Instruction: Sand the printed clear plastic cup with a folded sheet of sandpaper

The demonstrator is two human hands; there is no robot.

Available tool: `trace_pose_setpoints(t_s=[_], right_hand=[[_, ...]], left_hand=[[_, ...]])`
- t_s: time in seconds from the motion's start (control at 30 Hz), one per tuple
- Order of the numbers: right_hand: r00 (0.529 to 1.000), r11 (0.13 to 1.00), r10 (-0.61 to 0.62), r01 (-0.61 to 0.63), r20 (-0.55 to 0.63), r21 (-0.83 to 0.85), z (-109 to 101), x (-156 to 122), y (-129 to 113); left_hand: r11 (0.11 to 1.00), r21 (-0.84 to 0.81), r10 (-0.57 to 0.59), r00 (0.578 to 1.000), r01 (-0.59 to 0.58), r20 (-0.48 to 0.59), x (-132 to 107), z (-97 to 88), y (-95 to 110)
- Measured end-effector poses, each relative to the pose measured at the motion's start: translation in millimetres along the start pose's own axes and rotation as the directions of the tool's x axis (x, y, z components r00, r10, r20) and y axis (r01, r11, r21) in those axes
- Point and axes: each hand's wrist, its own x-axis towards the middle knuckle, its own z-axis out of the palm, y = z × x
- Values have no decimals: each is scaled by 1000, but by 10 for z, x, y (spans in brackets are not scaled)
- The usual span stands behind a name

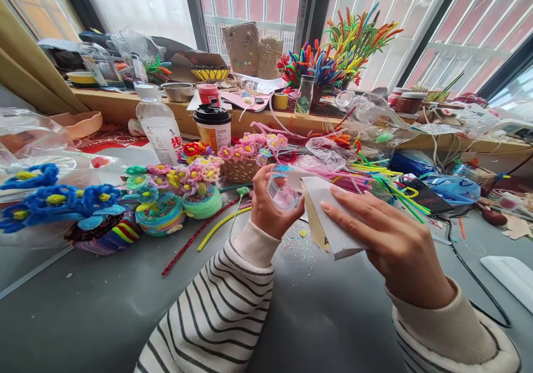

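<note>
My left hand (pixel 270 209) is wrapped round a small clear plastic container (pixel 283 191), tilted with its open end toward me; something pinkish shows inside. In my right hand (pixel 387 237) is a folded piece of white card (pixel 339 217), gripped with the fingers on its upper face. The card's edge is close to the container, and I cannot tell whether they touch. Below them, glitter (pixel 297 253) and small flecks are scattered on the grey table (pixel 308 317).
Left of my hands stand pipe-cleaner flower pots (pixel 202 201), blue fuzzy flowers (pixel 58 198), a water bottle (pixel 157 123) and a lidded coffee cup (pixel 212 126). Loose pipe cleaners (pixel 391 181) lie behind. A black cable (pixel 462 265) and white device (pixel 510 276) are at right.
</note>
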Motion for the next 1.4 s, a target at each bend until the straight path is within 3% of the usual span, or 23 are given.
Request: trace_pose_setpoints(t_s=[0.9, 1.07, 1.4], right_hand=[[1000, 1000, -3, 2, 29, 27, -16, 2, 40], [998, 998, 57, -56, -15, 36, -47, -13, 48], [999, 999, 10, -11, 31, 44, -38, 22, 30]], left_hand=[[1000, 15, 3, 1000, -3, 13, -7, -1, -7], [1000, -12, 8, 1000, -8, 24, 4, 14, -17], [1000, 5, -8, 999, 8, 41, -1, 3, -20]])
